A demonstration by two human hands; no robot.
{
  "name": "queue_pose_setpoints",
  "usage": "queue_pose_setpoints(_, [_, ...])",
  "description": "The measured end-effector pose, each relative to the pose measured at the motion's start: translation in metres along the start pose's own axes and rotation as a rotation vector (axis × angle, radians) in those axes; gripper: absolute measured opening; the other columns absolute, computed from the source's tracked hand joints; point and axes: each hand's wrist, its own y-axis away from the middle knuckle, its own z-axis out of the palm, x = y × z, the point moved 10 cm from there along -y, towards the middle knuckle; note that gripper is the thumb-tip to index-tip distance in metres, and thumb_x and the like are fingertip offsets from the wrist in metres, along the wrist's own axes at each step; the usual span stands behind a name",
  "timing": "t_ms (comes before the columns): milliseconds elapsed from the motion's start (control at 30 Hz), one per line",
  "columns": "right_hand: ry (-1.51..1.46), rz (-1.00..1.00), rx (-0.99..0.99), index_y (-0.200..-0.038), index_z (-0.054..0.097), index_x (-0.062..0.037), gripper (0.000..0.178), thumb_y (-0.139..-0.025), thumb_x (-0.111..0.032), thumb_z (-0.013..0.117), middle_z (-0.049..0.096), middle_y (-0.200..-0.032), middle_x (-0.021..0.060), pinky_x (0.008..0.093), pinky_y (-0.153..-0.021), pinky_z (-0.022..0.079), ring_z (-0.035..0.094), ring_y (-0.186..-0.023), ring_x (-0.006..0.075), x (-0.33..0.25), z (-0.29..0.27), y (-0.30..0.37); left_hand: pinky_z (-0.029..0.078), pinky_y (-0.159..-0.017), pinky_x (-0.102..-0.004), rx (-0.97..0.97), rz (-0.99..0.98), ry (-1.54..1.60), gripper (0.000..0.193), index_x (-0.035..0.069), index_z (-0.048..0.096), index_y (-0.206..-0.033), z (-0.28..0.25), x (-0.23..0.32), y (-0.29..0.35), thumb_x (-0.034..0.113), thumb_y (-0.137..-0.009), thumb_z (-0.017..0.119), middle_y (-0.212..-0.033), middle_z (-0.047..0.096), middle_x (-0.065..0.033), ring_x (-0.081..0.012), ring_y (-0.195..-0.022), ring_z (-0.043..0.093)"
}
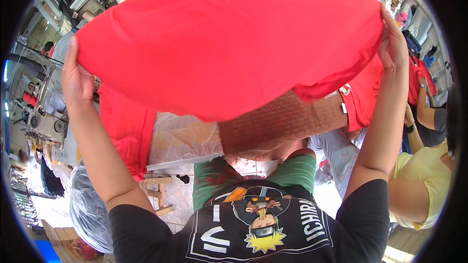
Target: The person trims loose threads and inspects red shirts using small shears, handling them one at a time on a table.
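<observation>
A wide piece of red cloth [229,39] is stretched out in the air between my two hands, its near edge sagging in a curve. My left hand [79,75] is closed on its left end, and my right hand [391,41] grips the right end. Both arms are raised and reach forward. The fingertips are partly hidden by the cloth. Below it stands a work surface with a brown patterned board [273,124] and a plastic-covered part [185,136].
More red fabric lies at the left [124,126] and in a red pile [363,90] at the right. A sewing machine [46,122] stands far left. Co-workers sit at the right, one in a yellow shirt [419,180]. A wooden stool [158,192] and plastic-wrapped bundle [90,204] are lower left.
</observation>
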Motion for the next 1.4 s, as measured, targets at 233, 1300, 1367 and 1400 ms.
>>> queue_pose_setpoints(233, [0.306,0.052,0.083,-0.111,0.063,-0.0126,0.036,-0.086,-0.037,0.070,0.065,-0.111,-0.0014,0.0342,-0.095,0.038,0.057,-0.101,0.0132,0.050,0.008,-0.088,0.046,-0.099,-0.0397,0.413,0.126,0.023,0.036,0.001,0.057,-0.118,-0.045,-0.052,-0.048,0.022,-0.091,0.067,-0.118,0.064,-0.0107,-0.0235,-0.109,0.061])
queue_pose_setpoints(1300, [1.202,-0.215,-0.086,-0.091,0.070,-0.0070,0.011,-0.082,-0.014,0.069,0.068,-0.099,0.0078,0.0362,-0.090,0.045,0.060,-0.100,0.0265,0.245,-0.004,0.133,0.042,-0.092,-0.0411,-0.676,0.016,-0.973,0.020,0.011,0.071,-0.093,0.220,-0.319,0.216,0.025,-0.079,0.074,-0.105,0.063,-0.0050,-0.0248,-0.104,0.054])
queue_pose_setpoints(1367, [1.155,-0.184,-0.082,-0.091,0.070,-0.0070,0.011,-0.082,-0.014,0.069,0.068,-0.099,0.0074,0.0359,-0.091,0.045,0.060,-0.101,0.0261,0.246,-0.010,0.131,0.043,-0.092,-0.0413,-1.036,-0.330,-0.581,0.019,0.008,0.071,-0.091,0.228,-0.315,0.231,0.025,-0.083,0.070,-0.103,0.065,-0.0072,-0.0253,-0.104,0.057])
queue_pose_setpoints(1400, [1.142,-0.172,-0.080,-0.091,0.070,-0.0070,0.011,-0.082,-0.014,0.069,0.068,-0.099,0.0074,0.0356,-0.091,0.045,0.060,-0.101,0.0257,0.247,-0.012,0.131,0.044,-0.092,-0.0415,-1.290,-0.652,-0.193,0.020,0.006,0.072,-0.091,0.234,-0.290,0.254,0.025,-0.087,0.067,-0.103,0.067,-0.0088,-0.0255,-0.104,0.059])
